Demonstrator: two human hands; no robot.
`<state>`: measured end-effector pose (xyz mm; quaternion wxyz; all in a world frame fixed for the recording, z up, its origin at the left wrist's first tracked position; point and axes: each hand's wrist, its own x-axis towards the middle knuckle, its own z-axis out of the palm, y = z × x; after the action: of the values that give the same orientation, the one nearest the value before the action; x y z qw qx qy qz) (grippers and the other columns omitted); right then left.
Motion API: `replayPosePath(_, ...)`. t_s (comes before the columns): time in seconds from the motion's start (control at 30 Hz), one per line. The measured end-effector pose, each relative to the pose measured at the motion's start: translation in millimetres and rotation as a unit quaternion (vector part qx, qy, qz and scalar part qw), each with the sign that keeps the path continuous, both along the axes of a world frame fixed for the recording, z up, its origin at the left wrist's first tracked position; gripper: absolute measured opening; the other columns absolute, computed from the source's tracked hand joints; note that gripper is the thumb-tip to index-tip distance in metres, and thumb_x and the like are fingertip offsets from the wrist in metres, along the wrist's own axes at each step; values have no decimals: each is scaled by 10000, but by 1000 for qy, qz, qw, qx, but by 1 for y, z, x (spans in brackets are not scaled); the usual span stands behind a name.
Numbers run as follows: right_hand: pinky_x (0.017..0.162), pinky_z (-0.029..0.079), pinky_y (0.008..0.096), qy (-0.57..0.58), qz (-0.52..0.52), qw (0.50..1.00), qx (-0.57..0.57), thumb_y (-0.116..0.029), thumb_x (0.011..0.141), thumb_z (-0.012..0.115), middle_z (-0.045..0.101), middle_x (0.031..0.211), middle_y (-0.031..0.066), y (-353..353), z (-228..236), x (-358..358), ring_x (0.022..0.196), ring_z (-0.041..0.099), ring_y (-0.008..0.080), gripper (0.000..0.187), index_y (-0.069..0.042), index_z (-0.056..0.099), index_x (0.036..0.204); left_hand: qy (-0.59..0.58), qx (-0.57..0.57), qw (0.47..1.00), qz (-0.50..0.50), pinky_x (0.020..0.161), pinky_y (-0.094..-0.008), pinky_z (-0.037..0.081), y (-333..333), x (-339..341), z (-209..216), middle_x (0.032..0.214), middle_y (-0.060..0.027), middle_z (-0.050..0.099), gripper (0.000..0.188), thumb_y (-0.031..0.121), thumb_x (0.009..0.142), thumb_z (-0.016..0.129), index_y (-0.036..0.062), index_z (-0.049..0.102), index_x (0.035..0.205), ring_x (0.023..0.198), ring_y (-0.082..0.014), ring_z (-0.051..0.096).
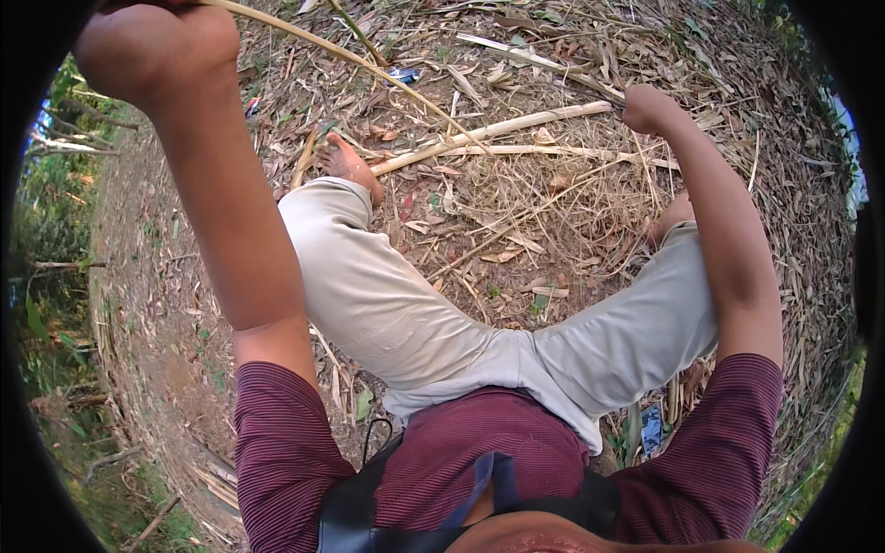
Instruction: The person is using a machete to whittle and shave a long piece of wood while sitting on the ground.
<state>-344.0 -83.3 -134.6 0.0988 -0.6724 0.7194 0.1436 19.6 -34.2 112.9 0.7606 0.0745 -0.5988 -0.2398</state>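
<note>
My left hand (159, 53) is raised at the upper left, closed in a fist, its fingers mostly cut off by the top edge. From it a long, thin, pale cane strip (346, 55) bends down to the right toward the ground. Out to the right, my right hand (649, 109) is closed on a dark, narrow, knife-like tool (597, 89) that points left. Below this tool a thicker pale split stalk (516, 126) lies between my feet, with another pale strip (576, 151) beside it. The cane strip's lower end crosses over these stalks.
A tangle of thin shavings (553, 198) lies between my bare feet. Dry leaves and husks cover the ground. Small blue wrappers lie ahead (403, 76) and by my right hip (652, 429). Green plants and branches (55, 221) line the left side.
</note>
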Motion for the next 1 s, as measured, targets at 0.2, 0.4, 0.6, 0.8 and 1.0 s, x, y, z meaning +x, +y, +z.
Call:
replayPosePath(0.2, 429, 468, 329, -459, -99, 879, -79, -409, 1052, 352, 519, 564, 45, 44, 44, 111, 442, 511, 136, 565, -14, 541, 695, -2, 49, 997, -56, 419, -238, 187, 1, -6, -10, 600, 62, 267, 303, 374, 1036, 471, 115, 485, 879, 449, -54, 209)
replayPosePath(0.4, 474, 424, 305, -562, 95, 800, -186, -378, 1071, 308, 566, 593, 45, 152, 80, 223, 491, 535, 143, 503, 26, 606, 1047, -62, 65, 963, -253, 437, -247, 225, -4, 31, -12, 594, 51, 327, 326, 378, 1028, 464, 96, 520, 874, 464, -70, 254)
replayPosePath(0.6, 514, 455, 504, -668, 60, 691, -270, -233, 1036, 425, 562, 576, 222, 219, 74, 239, 545, 595, 422, 301, 22, 557, 946, -109, 65, 952, -279, 502, -292, 147, 53, 30, -31, 585, 46, 253, 428, 447, 1011, 438, 147, 406, 707, 518, -94, 174)
replayPosePath(0.8, 486, 475, 464, -657, -3, 722, -217, -263, 1006, 509, 581, 601, 188, 230, 18, 236, 540, 607, 386, 258, -15, 555, 953, -48, 28, 985, -165, 460, -266, 118, 133, 14, -66, 577, 71, 263, 409, 458, 1014, 442, 174, 392, 724, 467, -62, 138)
replayPosePath(1.0, 476, 492, 442, -636, 18, 724, -268, -274, 990, 545, 597, 591, 179, 231, 2, 237, 526, 617, 365, 259, -21, 578, 949, -45, 15, 989, -143, 451, -254, 114, 150, 5, -76, 577, 75, 273, 401, 421, 1018, 445, 170, 403, 708, 454, -54, 146)
